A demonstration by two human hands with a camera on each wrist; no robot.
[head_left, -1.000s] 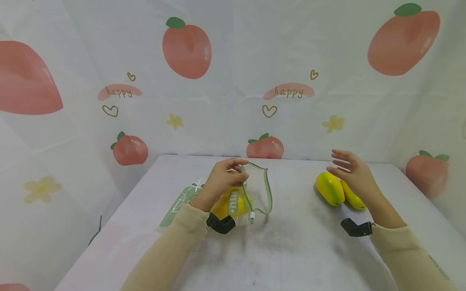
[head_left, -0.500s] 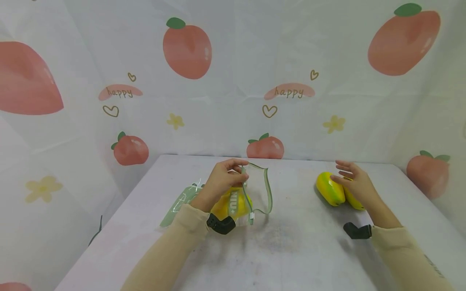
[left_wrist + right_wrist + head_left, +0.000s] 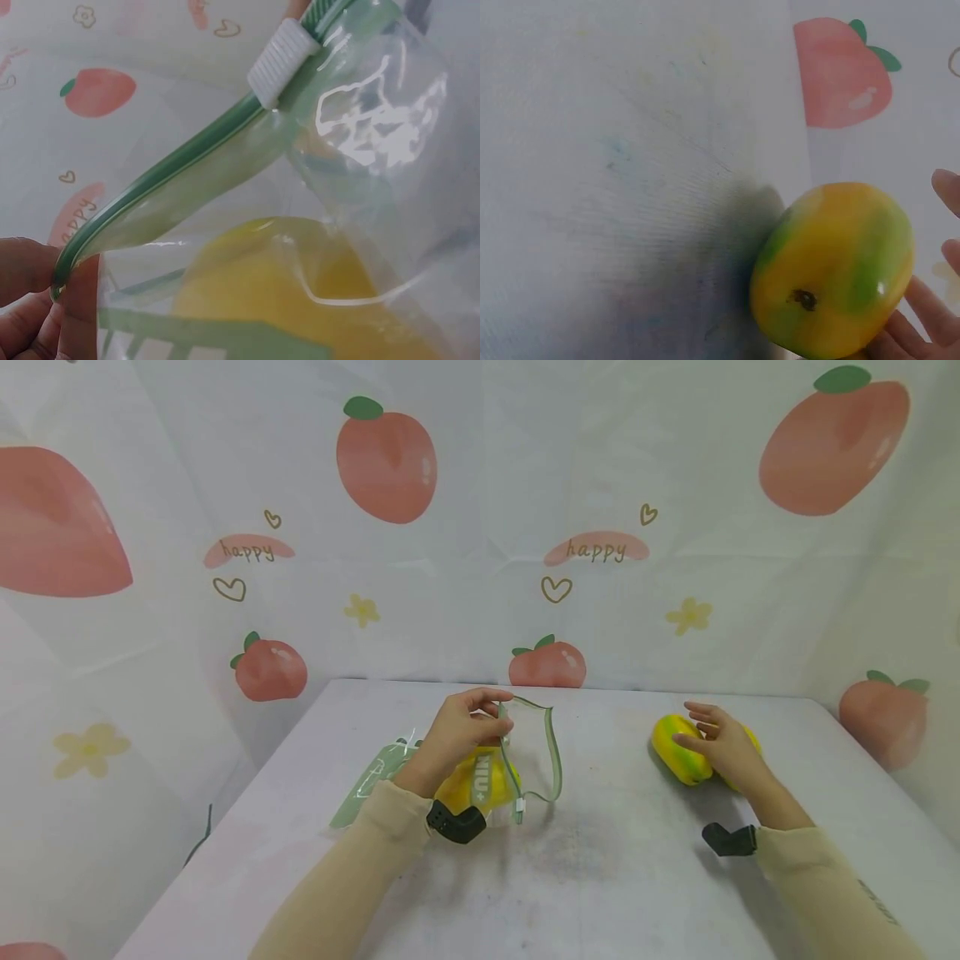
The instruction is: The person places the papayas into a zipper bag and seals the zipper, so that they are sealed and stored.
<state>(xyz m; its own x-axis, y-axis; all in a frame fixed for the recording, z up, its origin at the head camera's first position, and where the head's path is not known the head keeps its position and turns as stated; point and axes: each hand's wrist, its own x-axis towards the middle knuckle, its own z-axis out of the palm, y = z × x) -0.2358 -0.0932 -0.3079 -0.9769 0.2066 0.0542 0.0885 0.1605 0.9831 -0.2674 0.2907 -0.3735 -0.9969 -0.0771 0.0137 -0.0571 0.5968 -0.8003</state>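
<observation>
My left hand (image 3: pixel 461 727) pinches the green rim of a clear zip bag (image 3: pixel 161 176), whose mouth gapes towards the right. On that rim sits a white slider (image 3: pixel 283 63). Inside the bag a yellow fruit (image 3: pixel 453 792) shows through the plastic. Over on the right, two yellow-green mangoes (image 3: pixel 677 750) lie side by side on the table. My right hand (image 3: pixel 727 750) is over them with fingers loosely bent, covering most of the farther-right mango (image 3: pixel 753 740). In the right wrist view, the fingers are beside and behind a mango (image 3: pixel 836 270); any grip is unclear.
The white table (image 3: pixel 600 877) carries everything. The bag's green printed part (image 3: pixel 365 783) lies flat to the left of my left hand. A white cloth (image 3: pixel 465 610) printed with peaches hangs behind the table. Each wrist wears a black camera mount (image 3: pixel 456 823).
My right hand has come down and slightly left over the mangoes, now covering more of the right one. My left hand and the bag stay in place.
</observation>
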